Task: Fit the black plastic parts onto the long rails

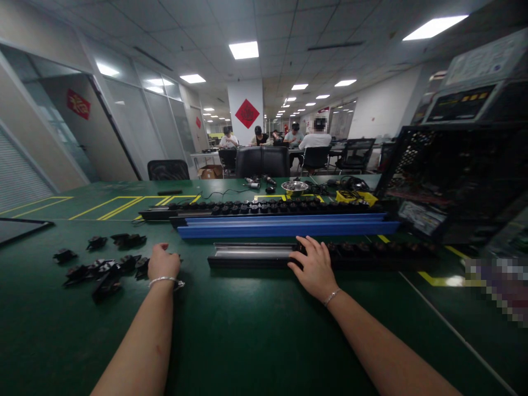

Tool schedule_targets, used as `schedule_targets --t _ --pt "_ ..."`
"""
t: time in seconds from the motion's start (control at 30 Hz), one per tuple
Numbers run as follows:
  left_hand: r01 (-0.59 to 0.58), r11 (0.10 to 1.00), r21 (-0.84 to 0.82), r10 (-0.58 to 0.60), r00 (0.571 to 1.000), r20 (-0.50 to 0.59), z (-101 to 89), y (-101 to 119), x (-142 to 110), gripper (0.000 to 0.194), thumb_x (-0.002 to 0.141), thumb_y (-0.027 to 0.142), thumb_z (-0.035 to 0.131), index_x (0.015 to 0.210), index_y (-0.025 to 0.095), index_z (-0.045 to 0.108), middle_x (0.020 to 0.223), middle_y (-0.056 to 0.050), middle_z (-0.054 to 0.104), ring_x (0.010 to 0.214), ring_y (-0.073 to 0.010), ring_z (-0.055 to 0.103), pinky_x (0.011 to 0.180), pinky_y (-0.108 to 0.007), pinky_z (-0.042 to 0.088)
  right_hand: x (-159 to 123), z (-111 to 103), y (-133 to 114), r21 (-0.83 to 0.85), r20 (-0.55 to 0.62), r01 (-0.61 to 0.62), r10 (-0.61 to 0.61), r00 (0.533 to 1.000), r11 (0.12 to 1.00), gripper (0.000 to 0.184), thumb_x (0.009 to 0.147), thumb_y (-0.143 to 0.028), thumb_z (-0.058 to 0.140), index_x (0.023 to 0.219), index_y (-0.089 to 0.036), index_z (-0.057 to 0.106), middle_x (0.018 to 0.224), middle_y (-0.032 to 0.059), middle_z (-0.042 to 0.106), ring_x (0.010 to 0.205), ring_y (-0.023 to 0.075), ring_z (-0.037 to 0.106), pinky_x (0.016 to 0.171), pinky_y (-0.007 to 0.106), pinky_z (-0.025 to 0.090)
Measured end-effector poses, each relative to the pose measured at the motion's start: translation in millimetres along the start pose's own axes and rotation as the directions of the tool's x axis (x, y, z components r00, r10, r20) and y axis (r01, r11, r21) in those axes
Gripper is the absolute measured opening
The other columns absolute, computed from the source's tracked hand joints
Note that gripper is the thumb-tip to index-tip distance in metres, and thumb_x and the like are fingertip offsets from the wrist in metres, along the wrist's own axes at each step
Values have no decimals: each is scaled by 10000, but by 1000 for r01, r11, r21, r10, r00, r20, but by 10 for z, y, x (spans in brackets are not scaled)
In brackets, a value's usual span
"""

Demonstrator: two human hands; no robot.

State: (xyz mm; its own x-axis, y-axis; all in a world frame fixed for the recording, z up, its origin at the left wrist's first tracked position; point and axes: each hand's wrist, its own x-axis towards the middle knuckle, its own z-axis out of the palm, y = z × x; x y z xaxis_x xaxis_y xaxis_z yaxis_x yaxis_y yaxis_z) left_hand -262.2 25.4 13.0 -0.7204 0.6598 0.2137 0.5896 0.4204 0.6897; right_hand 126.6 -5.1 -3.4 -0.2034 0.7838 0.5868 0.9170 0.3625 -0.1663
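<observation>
My right hand (314, 269) reaches across a long black channel rail (247, 263), its thumb at the near wall and its fingers over the far side. Beneath those fingers is a dark part, mostly hidden. The rail's left stretch shows a bare silvery inside; to the right of my hand a row of black parts (371, 250) fills it. My left hand (164, 263) is closed, fingers curled, at the right edge of a loose group of small black parts (109, 269). Whatever it may hold is hidden by the hand.
Behind the rail lie a blue channel rail (289, 226) and more black rails with parts. Farther back are a metal bowl (294, 187), a yellow tray (357, 198) and cables. An open computer case (449, 181) stands at right. Several people sit at a far table.
</observation>
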Motion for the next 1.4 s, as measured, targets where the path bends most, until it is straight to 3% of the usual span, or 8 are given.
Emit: schedule_targets --t 0.2,0.33,0.5,0.67,0.73,0.9,1.3,1.4 --pt "43 998 49 -41 999 -34 -70 -40 8 415 632 128 580 1035 193 505 1014 -149 624 1022 -345 580 862 -500 446 -3 -12 -7 -4 1 -1 1 1000 1000 142 782 -322 581 874 -288 682 1319 41 488 1275 277 328 1046 563 204" --pt "-164 977 139 190 960 -204 -33 96 -73 319 686 93 527 1003 126 532 1147 -148 570 1184 -296 467 1031 -439 343 -8 -25 -18 -11 5 -2 3 1000 1000 167 791 -319 566 911 -305 680 1322 39 482 1278 270 324 1051 548 205" --pt "-561 827 35 556 806 -203 193 532 -551 323 743 133 502 1065 108 517 1286 -173 475 1292 -275 346 1108 -433 257 6 -37 -36 -28 -38 -6 5 999 1000 324 783 -335 554 1099 -306 619 1319 59 481 1271 277 329 1054 528 213" --pt "-828 554 -89 832 546 104 440 857 -1297 358 808 200 478 1164 172 509 1387 -125 418 1342 -258 285 1098 -476 267 21 -58 -53 -62 -154 -66 56 986 996 413 800 -350 502 1164 -161 550 1197 126 559 1223 280 382 1061 489 219" --pt "-852 519 -70 838 490 240 494 884 -1483 408 815 274 499 1216 197 498 1424 -112 387 1356 -293 249 1089 -528 242 22 -59 -50 -82 -182 -97 81 980 992 377 805 -331 485 1119 -134 558 1135 141 586 1191 285 415 1054 489 222" --pt "-882 471 23 809 443 388 524 842 -1566 489 817 357 509 1293 254 462 1417 -97 410 1331 -309 299 1093 -554 178 28 -61 -51 -93 -176 -107 90 980 990 318 800 -301 478 1056 -139 573 1085 141 611 1163 286 444 1051 488 222" --pt "-894 447 9 817 413 403 481 834 -1547 515 786 304 532 1290 246 448 1416 -103 404 1322 -304 306 1089 -536 186 22 -96 -116 -30 -157 -65 60 986 997 324 793 -268 477 1077 -145 574 1053 112 632 1165 270 448 1073 463 197" --pt "-908 419 0 823 380 422 466 831 -1544 496 756 287 563 1245 289 479 1429 -89 383 1329 -313 288 1079 -573 167 18 -85 -114 -18 -152 -51 48 987 999 337 793 -261 474 1095 -144 570 1065 112 630 1166 265 449 1079 460 190"
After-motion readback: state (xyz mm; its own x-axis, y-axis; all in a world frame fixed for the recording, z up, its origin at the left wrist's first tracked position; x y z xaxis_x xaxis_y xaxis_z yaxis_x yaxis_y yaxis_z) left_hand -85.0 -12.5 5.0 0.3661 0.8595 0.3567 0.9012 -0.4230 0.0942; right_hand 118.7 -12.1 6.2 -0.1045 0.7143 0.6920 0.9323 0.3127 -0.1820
